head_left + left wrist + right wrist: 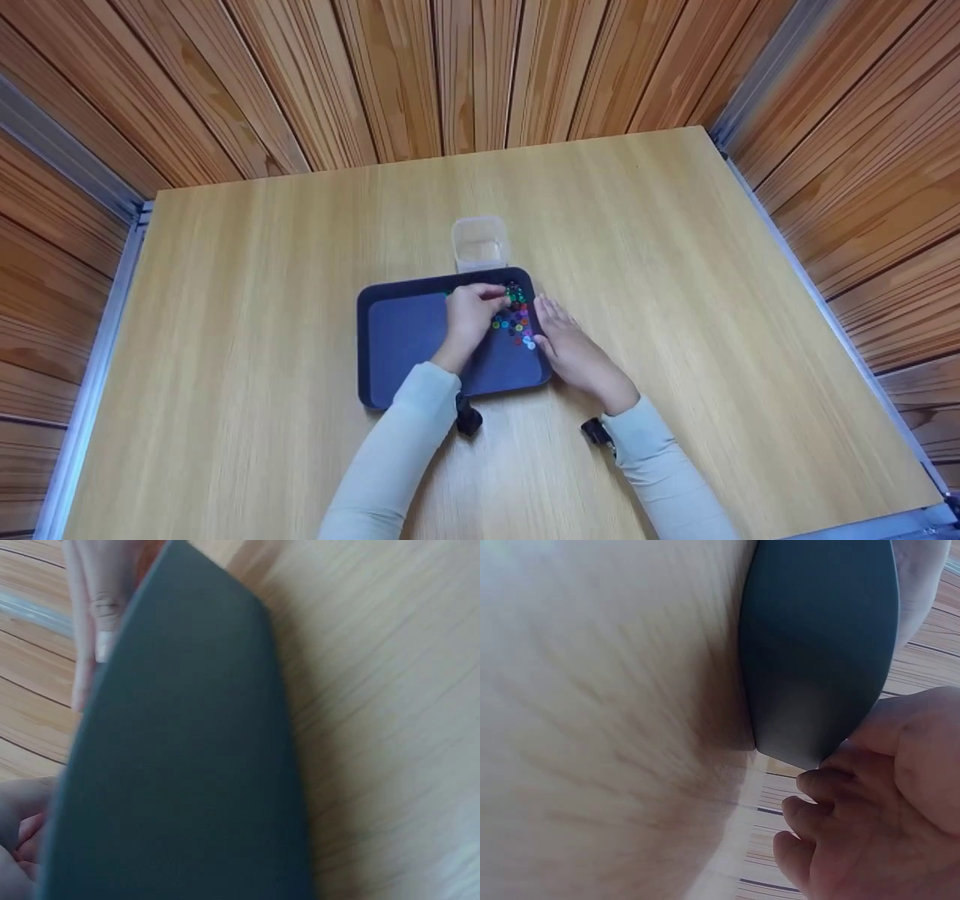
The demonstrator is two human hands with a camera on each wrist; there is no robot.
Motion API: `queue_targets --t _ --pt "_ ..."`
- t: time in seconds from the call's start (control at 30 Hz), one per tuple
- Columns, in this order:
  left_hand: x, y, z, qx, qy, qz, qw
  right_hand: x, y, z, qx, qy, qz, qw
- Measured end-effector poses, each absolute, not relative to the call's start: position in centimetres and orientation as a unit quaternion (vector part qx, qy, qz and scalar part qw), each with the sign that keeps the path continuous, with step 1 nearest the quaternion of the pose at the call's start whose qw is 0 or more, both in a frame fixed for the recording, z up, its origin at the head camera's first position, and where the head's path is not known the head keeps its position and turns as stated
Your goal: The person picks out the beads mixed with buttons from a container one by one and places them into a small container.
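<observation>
A dark blue rectangular tray (405,337) lies on the table, with small coloured buttons (517,319) scattered along its right side. Above the tray's upper right part is my left hand (466,315), fingers bent and thumb close to the index finger, next to some green buttons. Whether a button sits between those fingertips is hidden. My right hand (577,356) rests against the tray's right rim with fingers fairly straight. In the right wrist view, the fingers of my right hand (870,802) touch the tray's wall (817,652). The left wrist view mostly shows the tray's outer side (180,735).
A clear plastic container (480,241) stands just behind the tray on the wooden table (247,315). Wood-plank walls (405,82) and metal rails (825,277) border the table. A small black device (468,418) is on each wrist.
</observation>
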State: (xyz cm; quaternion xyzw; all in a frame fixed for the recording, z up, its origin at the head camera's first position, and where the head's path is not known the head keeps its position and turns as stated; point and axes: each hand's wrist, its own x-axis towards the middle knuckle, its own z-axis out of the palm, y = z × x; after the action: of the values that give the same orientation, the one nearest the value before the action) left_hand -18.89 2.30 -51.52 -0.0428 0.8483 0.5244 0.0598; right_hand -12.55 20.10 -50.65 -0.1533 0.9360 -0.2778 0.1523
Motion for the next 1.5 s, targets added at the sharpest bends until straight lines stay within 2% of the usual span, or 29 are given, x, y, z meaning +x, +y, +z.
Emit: queue_targets --t 0.4,0.9,1.13,1.37,1.5 --pt "-18.8 3.3 -51.9 -0.044 0.863 0.496 0.08 -12.6 20.2 -50.7 -0.149 0.937 -0.275 0.154" --pt "-19.1 3.5 -51.9 -0.025 0.873 0.484 0.055 -12.8 20.2 -50.7 -0.15 0.937 -0.275 0.152" --pt "-19.0 2.4 -50.9 -0.099 0.795 0.592 0.086 -12.4 20.1 -50.9 -0.152 0.936 -0.279 0.151" --pt "-19.3 0.7 -48.9 -0.167 0.616 0.757 0.14 -12.4 20.2 -50.8 -0.148 0.936 -0.286 0.141" --pt "-19.7 -0.4 -47.8 -0.196 0.514 0.821 0.151 -12.6 20.0 -50.8 -0.145 0.937 -0.28 0.148"
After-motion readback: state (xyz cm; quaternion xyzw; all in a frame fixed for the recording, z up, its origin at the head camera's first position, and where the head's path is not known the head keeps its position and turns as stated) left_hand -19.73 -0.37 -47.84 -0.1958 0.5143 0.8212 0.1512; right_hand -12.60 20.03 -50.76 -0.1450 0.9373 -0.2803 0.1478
